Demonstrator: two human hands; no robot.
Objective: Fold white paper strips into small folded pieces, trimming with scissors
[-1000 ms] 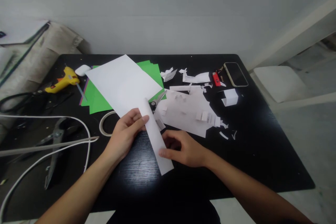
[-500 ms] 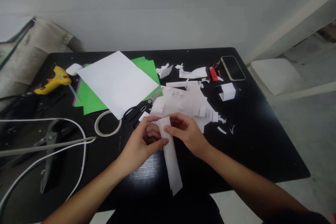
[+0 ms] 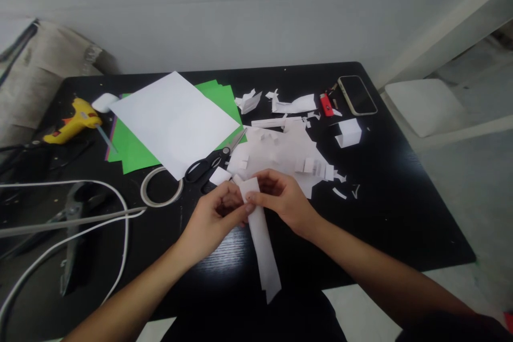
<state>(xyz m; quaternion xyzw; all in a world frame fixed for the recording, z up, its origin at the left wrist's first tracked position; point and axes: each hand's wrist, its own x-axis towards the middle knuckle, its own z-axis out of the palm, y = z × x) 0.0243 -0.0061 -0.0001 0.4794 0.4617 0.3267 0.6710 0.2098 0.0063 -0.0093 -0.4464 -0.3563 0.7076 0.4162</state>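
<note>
While our left hand (image 3: 216, 215) pinches the white paper strip (image 3: 262, 248) near its far end, our right hand (image 3: 286, 206) grips that same end, thumb on top. Using scissors (image 3: 227, 150) as landmark: strip sits to their right, nearer us, over the table (image 3: 393, 214), loose end toward us. Left of scissors we've got a white sheet (image 3: 176, 125) on green paper (image 3: 138, 152), plus yellow glue gun (image 3: 80, 124) well left; phone (image 3: 357, 95) well right.
</note>
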